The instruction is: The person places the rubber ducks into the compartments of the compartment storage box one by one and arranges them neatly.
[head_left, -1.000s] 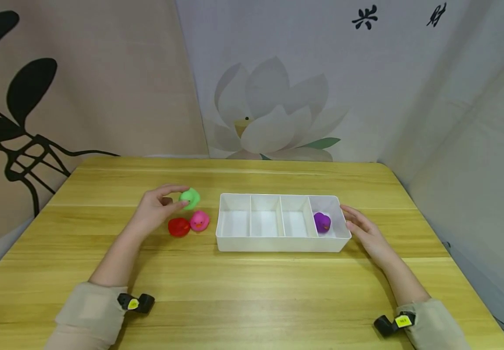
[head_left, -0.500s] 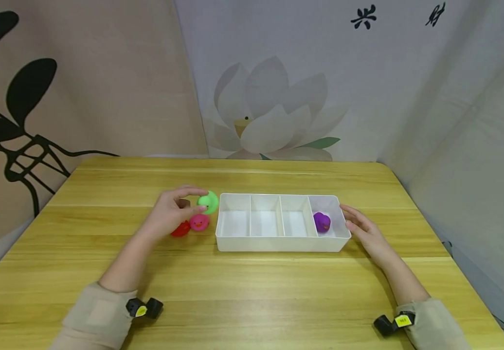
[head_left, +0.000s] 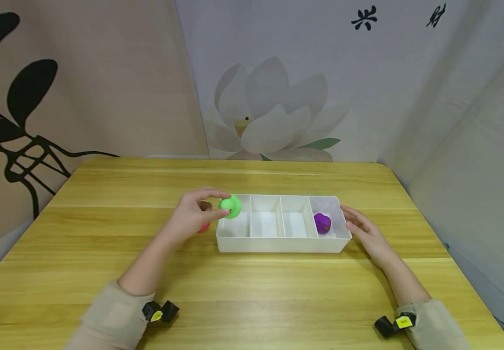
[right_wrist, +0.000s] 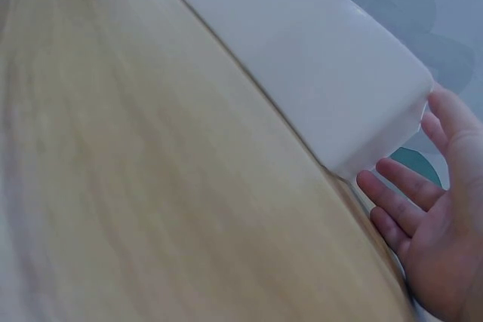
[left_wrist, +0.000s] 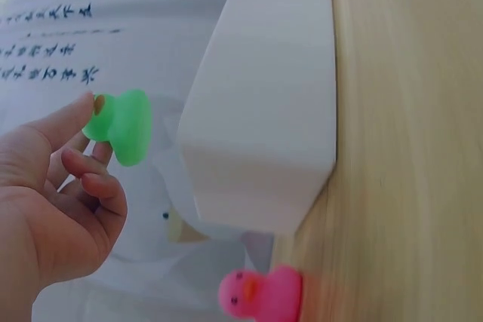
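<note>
Between thumb and fingers, my left hand [head_left: 190, 214] pinches a green rubber duck [head_left: 231, 206], held up over the leftmost compartment of a white divided box [head_left: 278, 244]. The left wrist view shows the duck [left_wrist: 130, 127] at the fingertips, level with the box's upper part. Against the box's right end rests my right hand [head_left: 366, 233], thumb at the rim and fingers relaxed along the end wall [right_wrist: 385, 137]. A purple rubber duck [head_left: 322, 223] sits in the rightmost compartment. Mostly covered by my left hand, a pink rubber duck [head_left: 204, 227] stands left of the box.
The wooden table [head_left: 278, 296] carries the box near its middle. Behind its far edge hangs a pale curtain [head_left: 278, 39] printed with a lotus and dark leaves. Black wrist cameras sit at both sleeves.
My left hand has carried the green duck rightward, from beside the pink duck to over the box's left end. It now hides the red toy seen earlier. The right hand stays put.
</note>
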`<state>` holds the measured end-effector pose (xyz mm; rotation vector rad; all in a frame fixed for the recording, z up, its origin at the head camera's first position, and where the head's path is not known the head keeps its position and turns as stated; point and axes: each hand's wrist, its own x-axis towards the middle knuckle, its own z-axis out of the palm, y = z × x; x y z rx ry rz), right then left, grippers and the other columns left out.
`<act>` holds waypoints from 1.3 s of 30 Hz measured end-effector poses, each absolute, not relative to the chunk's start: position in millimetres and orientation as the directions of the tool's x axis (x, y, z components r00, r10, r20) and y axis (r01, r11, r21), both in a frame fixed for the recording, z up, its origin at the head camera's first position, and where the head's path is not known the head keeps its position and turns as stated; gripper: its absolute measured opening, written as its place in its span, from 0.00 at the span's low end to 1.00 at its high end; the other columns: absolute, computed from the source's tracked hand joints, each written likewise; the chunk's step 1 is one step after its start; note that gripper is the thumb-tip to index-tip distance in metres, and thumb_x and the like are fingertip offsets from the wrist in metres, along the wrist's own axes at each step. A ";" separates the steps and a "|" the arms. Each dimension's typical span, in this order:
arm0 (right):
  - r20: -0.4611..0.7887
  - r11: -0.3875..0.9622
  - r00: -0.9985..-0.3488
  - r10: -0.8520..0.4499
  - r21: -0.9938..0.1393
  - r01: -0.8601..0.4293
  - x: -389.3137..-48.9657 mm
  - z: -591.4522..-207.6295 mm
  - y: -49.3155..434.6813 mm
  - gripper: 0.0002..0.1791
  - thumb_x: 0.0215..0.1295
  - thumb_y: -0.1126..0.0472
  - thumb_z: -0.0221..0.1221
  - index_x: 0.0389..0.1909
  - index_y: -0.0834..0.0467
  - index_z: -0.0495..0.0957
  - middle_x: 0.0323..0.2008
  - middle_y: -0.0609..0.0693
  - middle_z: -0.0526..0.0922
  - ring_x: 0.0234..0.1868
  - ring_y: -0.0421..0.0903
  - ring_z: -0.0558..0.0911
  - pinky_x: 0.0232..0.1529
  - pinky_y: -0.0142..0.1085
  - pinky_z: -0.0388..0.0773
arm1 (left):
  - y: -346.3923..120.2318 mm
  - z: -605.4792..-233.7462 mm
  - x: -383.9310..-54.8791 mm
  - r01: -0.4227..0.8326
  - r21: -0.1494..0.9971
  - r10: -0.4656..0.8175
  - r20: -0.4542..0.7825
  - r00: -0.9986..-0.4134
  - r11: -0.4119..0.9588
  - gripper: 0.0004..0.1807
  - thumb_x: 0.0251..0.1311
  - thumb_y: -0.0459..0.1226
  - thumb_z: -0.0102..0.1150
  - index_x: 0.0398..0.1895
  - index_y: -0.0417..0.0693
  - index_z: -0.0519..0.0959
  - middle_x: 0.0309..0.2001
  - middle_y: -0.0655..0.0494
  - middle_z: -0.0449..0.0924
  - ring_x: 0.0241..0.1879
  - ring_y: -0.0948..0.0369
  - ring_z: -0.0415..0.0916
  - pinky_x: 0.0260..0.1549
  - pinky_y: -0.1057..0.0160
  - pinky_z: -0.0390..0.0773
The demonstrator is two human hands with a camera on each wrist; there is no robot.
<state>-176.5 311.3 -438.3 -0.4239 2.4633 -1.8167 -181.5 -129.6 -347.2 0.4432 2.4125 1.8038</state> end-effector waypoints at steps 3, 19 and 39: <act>0.116 0.271 -0.961 -0.251 -0.945 -0.185 -176.0 -438.6 311.4 0.26 0.76 0.61 0.45 0.72 0.60 0.57 0.65 0.70 0.62 0.57 0.36 0.70 0.52 0.25 0.68 | -120.5 -347.4 -182.3 0.191 0.949 0.299 0.112 -0.948 0.251 0.18 0.51 0.36 0.72 0.47 0.48 0.83 0.48 0.54 0.77 0.15 0.62 0.55 0.12 0.69 0.57; 0.127 0.276 -0.961 -0.245 -0.941 -0.195 -176.6 -440.0 311.0 0.26 0.76 0.62 0.46 0.71 0.60 0.57 0.64 0.70 0.63 0.56 0.33 0.70 0.52 0.25 0.67 | -76.9 -345.8 -188.0 0.242 0.947 0.391 0.144 -0.909 0.213 0.16 0.52 0.35 0.71 0.45 0.47 0.84 0.48 0.57 0.79 0.15 0.61 0.53 0.15 0.69 0.55; 0.135 0.277 -0.960 -0.246 -0.939 -0.204 -176.1 -439.9 310.8 0.26 0.76 0.62 0.45 0.71 0.62 0.57 0.64 0.72 0.62 0.55 0.33 0.71 0.52 0.25 0.68 | -22.8 -344.4 -206.2 0.285 0.916 0.513 0.106 -0.852 0.283 0.15 0.51 0.36 0.72 0.44 0.48 0.84 0.45 0.59 0.80 0.22 0.62 0.66 0.19 0.67 0.65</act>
